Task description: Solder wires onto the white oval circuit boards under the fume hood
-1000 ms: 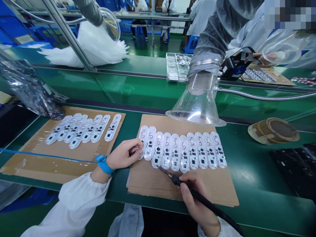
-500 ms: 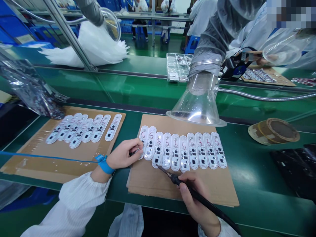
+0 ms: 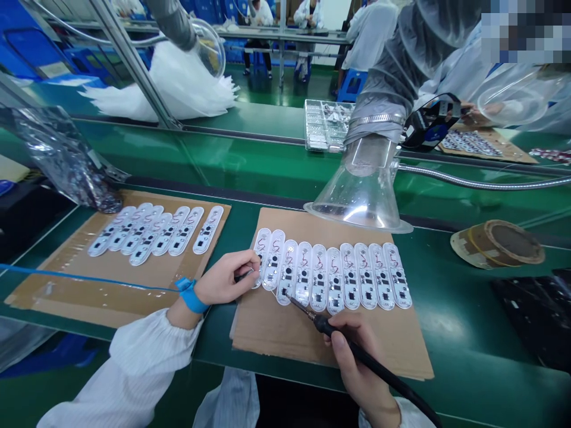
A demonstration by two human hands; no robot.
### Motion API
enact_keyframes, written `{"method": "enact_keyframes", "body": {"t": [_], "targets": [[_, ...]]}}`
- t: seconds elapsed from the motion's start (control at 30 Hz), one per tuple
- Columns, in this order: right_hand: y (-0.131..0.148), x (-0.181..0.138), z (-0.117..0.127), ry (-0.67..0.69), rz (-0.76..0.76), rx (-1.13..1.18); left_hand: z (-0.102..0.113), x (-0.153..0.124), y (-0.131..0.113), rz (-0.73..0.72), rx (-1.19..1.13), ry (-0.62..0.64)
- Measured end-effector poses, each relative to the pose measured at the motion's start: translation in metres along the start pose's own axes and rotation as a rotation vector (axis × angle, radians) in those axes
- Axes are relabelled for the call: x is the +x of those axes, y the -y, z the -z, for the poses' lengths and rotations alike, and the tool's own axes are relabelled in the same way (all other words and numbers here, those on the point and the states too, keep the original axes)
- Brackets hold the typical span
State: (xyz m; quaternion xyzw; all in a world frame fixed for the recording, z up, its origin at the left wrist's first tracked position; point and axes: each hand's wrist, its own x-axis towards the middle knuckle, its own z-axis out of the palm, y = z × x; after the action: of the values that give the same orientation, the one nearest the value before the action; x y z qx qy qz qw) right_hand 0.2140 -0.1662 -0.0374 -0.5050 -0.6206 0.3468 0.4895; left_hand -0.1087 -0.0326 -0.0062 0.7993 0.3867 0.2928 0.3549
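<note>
My right hand (image 3: pixel 363 362) grips a soldering iron (image 3: pixel 323 324) like a pen; its tip points at the lower end of a white oval circuit board (image 3: pixel 285 285), third from the left in a row. My left hand (image 3: pixel 229 276), with a blue wrist strap (image 3: pixel 191 295), is closed beside the leftmost board (image 3: pixel 262 246) and partly covers it. From its pinched fingers a thin solder wire (image 3: pixel 273 292) runs towards the iron's tip. Each board carries black parts and thin red wires. Whether the tip touches the board is too small to tell.
The row lies on brown cardboard (image 3: pixel 330 348). More white boards (image 3: pixel 154 235) lie on a second cardboard (image 3: pixel 89 291) at left. A clear extraction hood (image 3: pixel 359 199) hangs over the row's far side. A cardboard roll (image 3: pixel 497 244) stands right, and a compartment box (image 3: pixel 328 125) sits behind. Co-workers sit further back.
The view has shifted slightly. The iron's tip has moved a little up onto the third board's lower part. My left hand keeps its pinch by the leftmost board.
</note>
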Motion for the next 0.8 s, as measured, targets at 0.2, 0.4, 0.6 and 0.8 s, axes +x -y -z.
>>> {"method": "enact_keyframes", "body": {"t": [0.2, 0.4, 0.6, 0.8], "targets": [[0.009, 0.006, -0.009, -0.017, -0.043, -0.001, 0.011, 0.0, -0.002, 0.064, 0.003, -0.044], [0.014, 0.019, -0.033, -0.059, -0.036, 0.059, 0.039, 0.001, 0.002, 0.118, 0.007, -0.015], [0.004, 0.013, -0.031, -0.06, -0.057, 0.018, 0.032, -0.006, 0.016, 0.144, -0.089, -0.02], [0.005, 0.013, -0.031, -0.103, -0.056, -0.058, 0.026, -0.013, 0.016, 0.177, -0.168, -0.008]]}}
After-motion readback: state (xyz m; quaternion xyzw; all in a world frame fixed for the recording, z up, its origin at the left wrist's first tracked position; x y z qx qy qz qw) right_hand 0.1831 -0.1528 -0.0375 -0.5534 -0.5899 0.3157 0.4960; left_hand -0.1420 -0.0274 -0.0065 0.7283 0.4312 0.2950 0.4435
